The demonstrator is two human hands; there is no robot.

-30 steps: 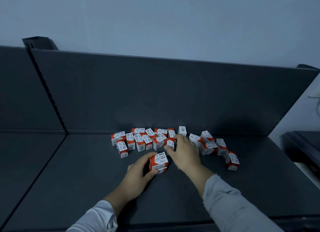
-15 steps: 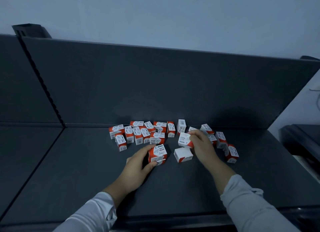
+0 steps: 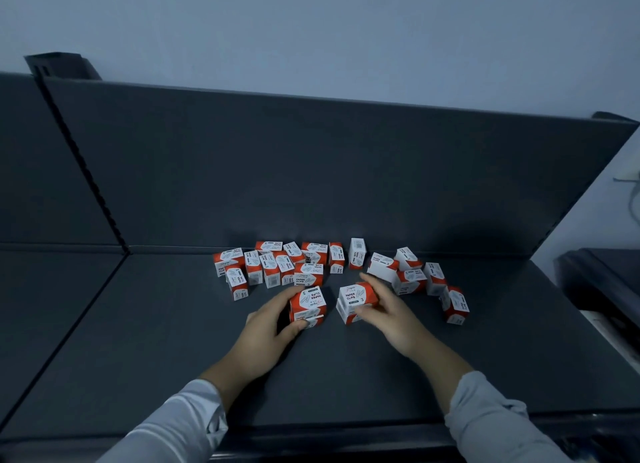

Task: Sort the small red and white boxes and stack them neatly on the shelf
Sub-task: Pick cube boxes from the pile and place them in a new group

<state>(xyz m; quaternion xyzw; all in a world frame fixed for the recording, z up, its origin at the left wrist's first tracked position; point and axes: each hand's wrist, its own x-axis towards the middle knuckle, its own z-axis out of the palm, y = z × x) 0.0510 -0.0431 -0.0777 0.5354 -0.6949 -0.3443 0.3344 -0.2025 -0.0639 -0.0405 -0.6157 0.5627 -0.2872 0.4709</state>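
Several small red and white paper-clip boxes (image 3: 277, 265) lie scattered near the back of the dark shelf (image 3: 173, 341). In front of them stand two low stacks of two boxes each. My left hand (image 3: 266, 324) grips the left stack (image 3: 307, 307) from its left side, thumb at the front. My right hand (image 3: 388, 310) holds the top box of the right stack (image 3: 356, 296), fingers along its far right side and thumb at its front, resting it on the lower box (image 3: 348, 315).
More loose boxes (image 3: 408, 279) lie right of my right hand, one (image 3: 455, 303) farthest out. The shelf's back panel (image 3: 311, 168) rises behind. A slotted upright (image 3: 79, 158) divides off a left bay. A dark object (image 3: 602, 279) sits beyond the right edge.
My right hand brought a box from the loose group down onto the single box in front, forming a second stack. My left hand has stayed on the left stack.
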